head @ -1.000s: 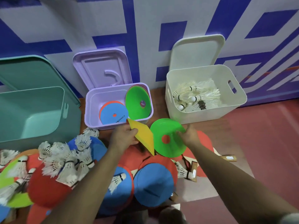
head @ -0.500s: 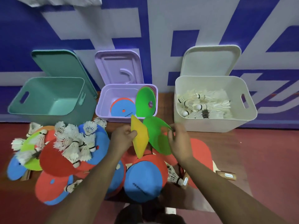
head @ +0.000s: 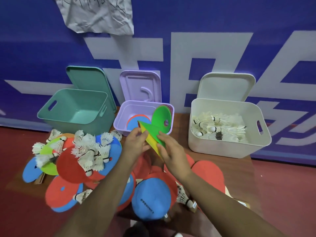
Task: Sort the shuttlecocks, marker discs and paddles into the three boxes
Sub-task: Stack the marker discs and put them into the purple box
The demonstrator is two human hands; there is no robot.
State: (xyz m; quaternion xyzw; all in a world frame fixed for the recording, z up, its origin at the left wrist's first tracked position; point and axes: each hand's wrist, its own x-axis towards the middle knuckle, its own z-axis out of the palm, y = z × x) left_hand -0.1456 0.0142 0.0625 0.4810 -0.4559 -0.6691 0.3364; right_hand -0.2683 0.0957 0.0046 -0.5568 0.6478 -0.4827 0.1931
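Observation:
My left hand (head: 136,144) and my right hand (head: 171,149) together hold a yellow disc (head: 151,142) and a green disc (head: 154,132), pressed edge-on just in front of the purple box (head: 119,124). That box holds a blue-and-orange disc (head: 132,123) and an upright green disc (head: 160,118). The white box (head: 227,146) at the right holds several shuttlecocks (head: 215,129). The teal box (head: 75,108) at the left looks empty. A pile of shuttlecocks (head: 89,151), discs and red and blue paddles (head: 150,197) lies below my hands.
The three box lids lean open against the blue and white wall behind. A crumpled paper (head: 97,14) hangs on the wall above. Red floor (head: 282,194) lies to the right of the wooden board that carries the pile.
The green disc in my right hand has come together with the yellow disc in my left. Both hands moved up toward the purple box. The camera view has tilted up and back.

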